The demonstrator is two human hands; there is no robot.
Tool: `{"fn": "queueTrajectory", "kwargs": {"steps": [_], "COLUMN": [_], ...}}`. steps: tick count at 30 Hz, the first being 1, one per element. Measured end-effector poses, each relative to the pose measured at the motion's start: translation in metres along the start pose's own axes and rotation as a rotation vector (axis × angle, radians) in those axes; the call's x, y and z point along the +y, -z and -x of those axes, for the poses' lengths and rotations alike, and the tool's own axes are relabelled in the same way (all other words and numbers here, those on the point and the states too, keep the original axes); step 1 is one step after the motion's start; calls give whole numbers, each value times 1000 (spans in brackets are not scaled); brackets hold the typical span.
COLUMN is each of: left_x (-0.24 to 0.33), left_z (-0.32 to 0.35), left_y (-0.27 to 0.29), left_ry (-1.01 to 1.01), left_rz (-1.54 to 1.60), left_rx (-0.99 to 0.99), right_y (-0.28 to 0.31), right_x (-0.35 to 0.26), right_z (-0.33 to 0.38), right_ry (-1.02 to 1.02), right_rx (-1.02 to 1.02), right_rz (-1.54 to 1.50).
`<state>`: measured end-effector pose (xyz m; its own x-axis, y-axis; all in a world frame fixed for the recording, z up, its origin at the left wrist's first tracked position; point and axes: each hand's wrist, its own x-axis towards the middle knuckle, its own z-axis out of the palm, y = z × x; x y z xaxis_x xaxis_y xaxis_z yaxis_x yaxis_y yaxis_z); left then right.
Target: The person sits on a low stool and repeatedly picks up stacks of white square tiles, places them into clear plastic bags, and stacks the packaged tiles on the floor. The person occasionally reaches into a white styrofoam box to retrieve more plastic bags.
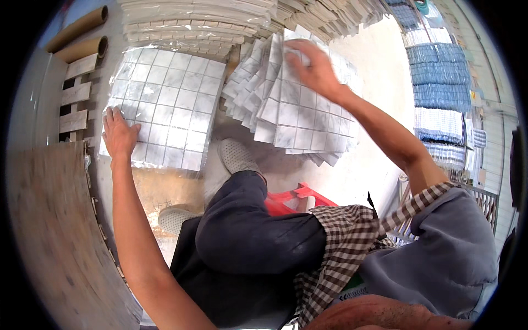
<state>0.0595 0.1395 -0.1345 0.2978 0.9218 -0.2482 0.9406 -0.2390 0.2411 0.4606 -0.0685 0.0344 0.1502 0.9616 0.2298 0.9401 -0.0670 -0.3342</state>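
My left hand (119,135) lies with spread fingers on the left edge of a grey-white marble mosaic tile sheet (173,104). Clear, crinkled plastic film shows round that sheet's edges. To the right stands a stack of similar mosaic tile sheets (308,113), loosely fanned so that their corners stick out. Over the upper part of this stack is my right hand (313,69), slightly blurred, its thumb and fingers apart. Whether its fingertips touch the top sheet I cannot tell. No sheet is lifted in either hand.
Beyond the sheets are piled pale stacks (192,25). Cardboard tubes (77,49) and a wooden pallet (74,93) stand at the left, above a brown board (66,231). A red plastic stool (297,198) is by my legs. Blue tile stacks (440,71) line the right.
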Motion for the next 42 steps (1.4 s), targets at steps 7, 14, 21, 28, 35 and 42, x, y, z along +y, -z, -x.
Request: {"fn": "queueTrajectory", "kwargs": {"steps": [7,14,21,28,35,42], "left_x": [-17,-4,-17,-49,-33,-44], "left_z": [-14,-13,-7,-35,-21,-27], "left_y": [-14,-6,-4,-30,-20,-24], "left_ry": [-38,-85,-52,-94,-180,-190], "left_rz": [24,-11,-20,-32,5,35], "left_rx": [4,-25,36,15,71,66], "right_y": [77,79,91,97,117,127], "right_x": [168,265,251,270,227,212], "right_z": [47,88,94,87,77,75], "right_ry": [-572,-969,-1078,-1036,-1083,-1170], "right_rx": [13,20,64,45,188,149], "right_rz": [332,-15,-310,-385,-627,-852]}}
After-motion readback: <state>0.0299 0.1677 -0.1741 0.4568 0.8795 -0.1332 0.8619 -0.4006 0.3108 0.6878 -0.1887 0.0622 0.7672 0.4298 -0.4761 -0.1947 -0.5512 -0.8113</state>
